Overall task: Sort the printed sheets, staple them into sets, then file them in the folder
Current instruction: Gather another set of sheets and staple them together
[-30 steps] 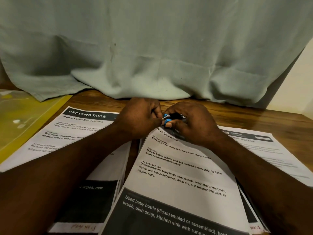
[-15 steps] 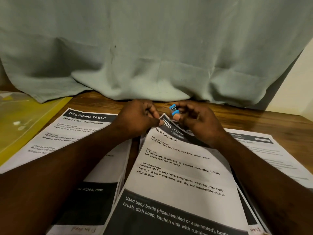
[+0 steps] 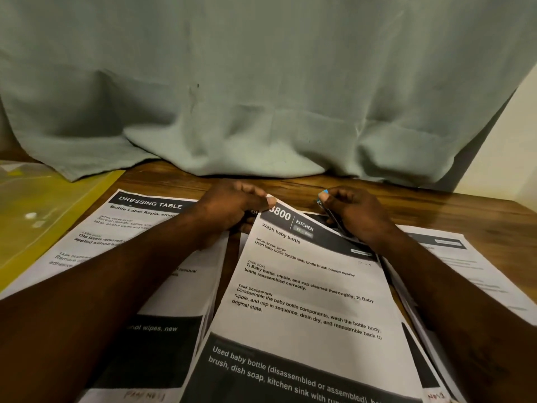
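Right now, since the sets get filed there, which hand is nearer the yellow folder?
Left. The left hand pinches the top corner of the kitchen sheet; the dressing table sheet lies between it and the yellow folder. The right hand, holding the blue stapler, is farther right.

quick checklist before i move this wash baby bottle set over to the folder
1. Grip on the set: ok. The left hand pinches the top corner of the Wash baby bottle set.
2. Staple in that corner: cannot tell, the fingers cover it.
3. Stapler clear of the corner: ok. The right hand holds the stapler off to the right, apart from the corner.
4. Right hand free to help: not ok, it grips the stapler.
5. Folder in place: ok. The yellow folder lies at the left; whether it is open, cannot tell.
6. Way across: not ok. The Dressing Table sheets lie between set and folder.
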